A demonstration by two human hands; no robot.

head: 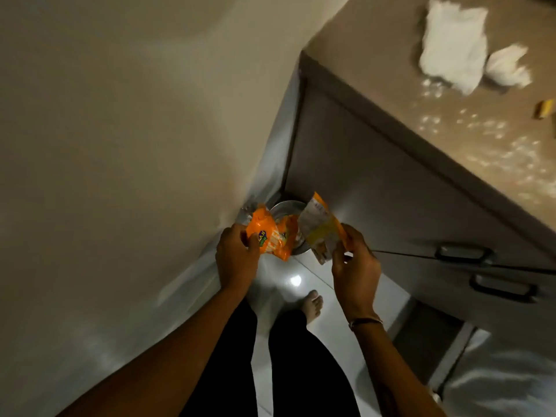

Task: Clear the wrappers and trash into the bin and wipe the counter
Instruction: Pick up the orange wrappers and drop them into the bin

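Orange packet (267, 236) sits clamped in the left hand (236, 260), held over the round metal bin (287, 210) that stands on the floor in the corner by the wall. Just beside it, the right hand (356, 266) pinches a yellow and silver wrapper (319, 233) above the bin's edge. Up on the surface (376, 55) at the right lie a crumpled white cloth (451, 43), a smaller white wad (508, 67) and scattered white crumbs (496, 139).

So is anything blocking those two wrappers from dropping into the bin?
Nothing visible does. The left hand holds the orange wrapper and the right hand the yellow wrapper right above the open steel bin, with no lid in sight.
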